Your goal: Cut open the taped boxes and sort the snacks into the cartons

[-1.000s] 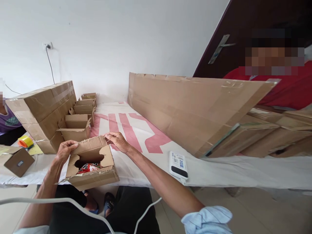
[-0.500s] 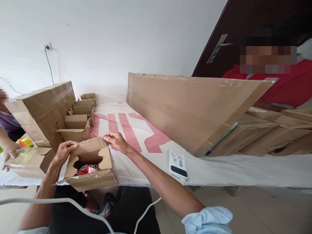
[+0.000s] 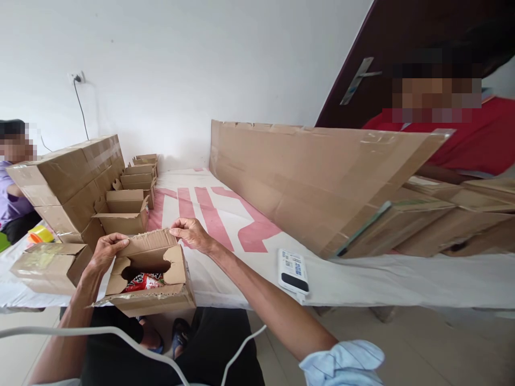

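Note:
A small brown cardboard box (image 3: pixel 153 300) sits at the near edge of the table, its flaps partly folded in. Red printed packaging (image 3: pixel 142 281) shows through the gap inside. My left hand (image 3: pixel 105 251) grips the left end of the box's rear flap (image 3: pixel 149 243), fingers curled over its edge. My right hand (image 3: pixel 192 233) pinches the right corner of that same flap. Both side flaps stand bent inward.
A row of open small boxes (image 3: pixel 124 212) runs back beside a large taped carton (image 3: pixel 66 177). Another small box (image 3: pixel 50 264) and yellow tape (image 3: pixel 40 234) lie left, near a seated person. A long flat cardboard sheet (image 3: pixel 317 177) leans right. A white device (image 3: pixel 293 271) lies on the cloth.
A person at the left set a small taped box on the table and drew the hand back. My hands keep hold of the rear flap, which has tipped slightly lower over the box.

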Demonstrator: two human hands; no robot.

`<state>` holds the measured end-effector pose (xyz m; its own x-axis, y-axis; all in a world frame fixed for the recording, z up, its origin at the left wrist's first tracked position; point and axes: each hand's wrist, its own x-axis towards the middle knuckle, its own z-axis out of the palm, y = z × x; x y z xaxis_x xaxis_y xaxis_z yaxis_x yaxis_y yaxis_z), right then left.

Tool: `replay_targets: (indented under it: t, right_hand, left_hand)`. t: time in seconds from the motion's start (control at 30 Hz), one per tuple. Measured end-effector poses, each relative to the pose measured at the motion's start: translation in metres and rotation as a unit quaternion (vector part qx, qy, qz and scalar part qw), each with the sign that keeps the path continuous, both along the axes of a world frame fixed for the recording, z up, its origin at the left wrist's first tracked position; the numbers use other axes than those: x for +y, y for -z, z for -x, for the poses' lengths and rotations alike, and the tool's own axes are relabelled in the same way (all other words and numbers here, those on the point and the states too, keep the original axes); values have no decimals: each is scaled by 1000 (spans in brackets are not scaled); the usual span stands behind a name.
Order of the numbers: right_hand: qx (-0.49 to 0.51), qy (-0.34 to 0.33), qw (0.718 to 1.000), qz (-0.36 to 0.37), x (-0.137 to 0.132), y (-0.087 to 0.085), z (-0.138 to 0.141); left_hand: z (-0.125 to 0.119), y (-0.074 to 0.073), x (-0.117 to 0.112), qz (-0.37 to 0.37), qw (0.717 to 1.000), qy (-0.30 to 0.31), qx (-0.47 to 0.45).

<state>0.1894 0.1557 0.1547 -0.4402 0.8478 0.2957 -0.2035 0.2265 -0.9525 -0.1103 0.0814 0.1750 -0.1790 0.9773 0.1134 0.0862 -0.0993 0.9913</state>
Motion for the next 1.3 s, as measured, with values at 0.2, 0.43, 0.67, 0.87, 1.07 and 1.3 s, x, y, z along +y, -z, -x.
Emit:
replay_targets:
  t: [0.2, 0.43, 0.67, 0.87, 1.07, 1.3]
  right_hand:
    - [-28, -22, 999, -16, 0, -3, -4]
    - [-103, -30, 990, -89, -11, -14, -15]
    - [-123, -21, 984, -129, -15, -14, -18]
    - [-143, -5, 979, -144, -15, -8, -22]
    - [-157, -35, 968, -190, -14, -10, -17]
    - [-289, -14, 890, -352, -25, -27, 7]
  left_hand:
    - [-5, -3, -6, -37, 999, 3, 29]
    - [-9, -5, -11, -63, 996, 21, 66]
    - [-12, -10, -15, -96, 985, 36, 142]
    - [-16, -14, -20, -116, 971, 50, 204]
    - [-21, -14, -20, -143, 960, 62, 235]
    - [-25, -18, -17, -161, 946, 73, 271]
